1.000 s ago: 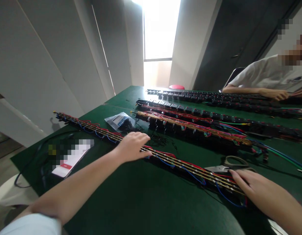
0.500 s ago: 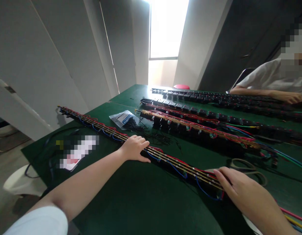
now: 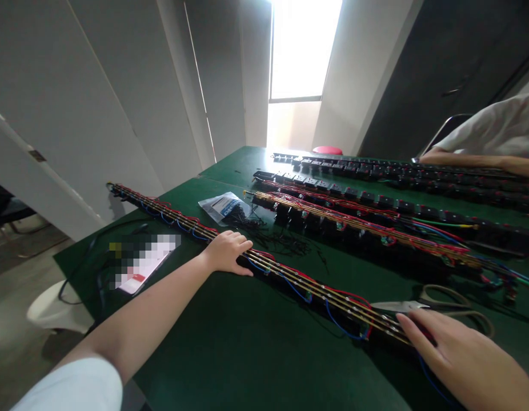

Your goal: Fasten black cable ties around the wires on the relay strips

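Note:
A long black power strip (image 3: 290, 275), its back up with brass bars and red and blue wires, lies slantwise across the green table. My left hand (image 3: 228, 251) is closed over its middle, fingers over the far side and thumb along the near side. Towards the near right end, my right hand (image 3: 457, 351) grips the same strip with its thumb on top; its other fingers are largely hidden. Just beyond the right hand lie scissors (image 3: 401, 306), blades pointing left towards the strip.
Several other strips (image 3: 359, 225) with sockets and loose wires lie farther back. A clear bag (image 3: 221, 206) spills black cable ties (image 3: 285, 242). A partly blurred pink-and-white item (image 3: 148, 265) lies left. Opposite, a person's forearm (image 3: 470, 160) rests by the far strips.
The near part of the strip has shifted left with my left hand, and more of the scissors shows. My right hand has moved right, nearer the strip's end.

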Tool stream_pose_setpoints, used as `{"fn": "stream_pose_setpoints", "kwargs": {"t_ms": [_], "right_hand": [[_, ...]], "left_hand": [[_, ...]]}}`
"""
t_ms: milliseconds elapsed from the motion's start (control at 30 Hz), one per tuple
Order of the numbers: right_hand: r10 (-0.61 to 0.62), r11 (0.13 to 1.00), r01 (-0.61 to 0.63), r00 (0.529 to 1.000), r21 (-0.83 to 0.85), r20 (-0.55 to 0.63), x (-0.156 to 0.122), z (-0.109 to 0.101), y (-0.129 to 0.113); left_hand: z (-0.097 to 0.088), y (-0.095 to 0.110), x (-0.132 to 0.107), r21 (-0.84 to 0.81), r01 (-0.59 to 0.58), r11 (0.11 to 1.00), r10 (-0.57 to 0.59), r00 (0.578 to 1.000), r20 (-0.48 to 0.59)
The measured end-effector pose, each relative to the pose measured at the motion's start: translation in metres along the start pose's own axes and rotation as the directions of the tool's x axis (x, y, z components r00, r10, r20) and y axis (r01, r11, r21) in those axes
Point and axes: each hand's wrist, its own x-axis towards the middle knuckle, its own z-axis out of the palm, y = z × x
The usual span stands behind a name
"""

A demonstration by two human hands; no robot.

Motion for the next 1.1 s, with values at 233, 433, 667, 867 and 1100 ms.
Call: {"fn": "stream_pose_setpoints", "kwargs": {"t_ms": [233,433,667,867,1100], "right_hand": [[-0.009,0.999,0.013,0.996,-0.049,0.086,0.001,0.0,-0.014],[0.008,0.996,0.001,0.995,-0.087,0.098,0.002,0.008,-0.008],[0.096,0.993,-0.088,0.99,-0.079,0.102,0.004,-0.01,-0.033],[0.12,0.986,-0.111,0.991,-0.123,0.065,-0.001,-0.012,-0.044],[0.03,0.989,-0.035,0.999,-0.147,-0.034,-0.011,-0.011,-0.048]], "left_hand": [[-0.001,-0.01,-0.006,-0.012,0.005,1.0,-0.005,1.0,0.007],[-0.012,0.008,-0.003,-0.03,-0.021,0.999,0.02,0.999,-0.031],[-0.017,0.093,0.026,-0.106,-0.163,0.981,0.155,0.984,-0.087],[-0.011,0.124,0.049,-0.121,-0.189,0.974,0.183,0.981,-0.058],[-0.005,0.116,0.051,-0.128,-0.183,0.975,0.181,0.983,-0.022]]}}
